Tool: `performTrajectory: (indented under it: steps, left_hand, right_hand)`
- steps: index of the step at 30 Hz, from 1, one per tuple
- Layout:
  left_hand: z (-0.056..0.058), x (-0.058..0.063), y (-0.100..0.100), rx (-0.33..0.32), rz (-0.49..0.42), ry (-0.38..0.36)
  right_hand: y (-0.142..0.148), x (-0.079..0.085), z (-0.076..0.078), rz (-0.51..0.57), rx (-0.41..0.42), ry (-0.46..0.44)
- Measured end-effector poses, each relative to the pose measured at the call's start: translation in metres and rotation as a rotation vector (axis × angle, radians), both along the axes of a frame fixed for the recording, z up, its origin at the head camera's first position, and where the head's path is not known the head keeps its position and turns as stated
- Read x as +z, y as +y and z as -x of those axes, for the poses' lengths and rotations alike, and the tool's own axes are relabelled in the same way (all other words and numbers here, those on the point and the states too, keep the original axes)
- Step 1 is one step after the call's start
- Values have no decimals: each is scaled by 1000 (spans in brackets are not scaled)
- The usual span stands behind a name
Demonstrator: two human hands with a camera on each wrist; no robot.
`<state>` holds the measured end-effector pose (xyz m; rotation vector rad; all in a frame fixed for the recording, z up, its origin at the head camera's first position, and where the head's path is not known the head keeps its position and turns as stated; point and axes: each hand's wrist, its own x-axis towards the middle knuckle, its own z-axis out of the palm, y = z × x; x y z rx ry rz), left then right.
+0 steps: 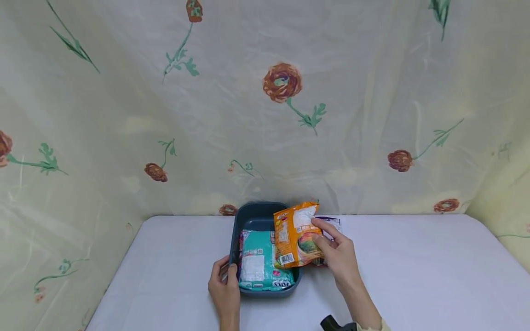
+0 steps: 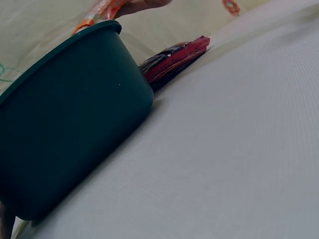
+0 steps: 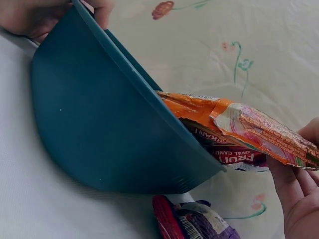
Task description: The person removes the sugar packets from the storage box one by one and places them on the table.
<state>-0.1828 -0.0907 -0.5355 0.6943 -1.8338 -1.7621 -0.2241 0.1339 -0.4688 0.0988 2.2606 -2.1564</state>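
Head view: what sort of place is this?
Perhaps a makeshift workspace: floral sheeting behind and to both sides, a white-covered table, and a blue tub holding a teal packet.

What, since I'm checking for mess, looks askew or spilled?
Nothing looks spilled. A purple packet lies outside the blue bin, unlike the teal packet inside; the right hand holds the orange packet tilted over the edge.

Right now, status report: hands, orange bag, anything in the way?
Left hand grips blue bin. Right hand pinches orange bag at right rim. Possible snag: teal bag filling near part; purple packet outside, right.
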Motion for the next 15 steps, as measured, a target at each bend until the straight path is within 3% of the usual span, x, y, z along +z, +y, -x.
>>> performTrajectory:
  steps: [15]
  left_hand:
    - [-1,0,-1,-8,-5,2]
  right_hand:
    - [9,0,1,-5,-17,21]
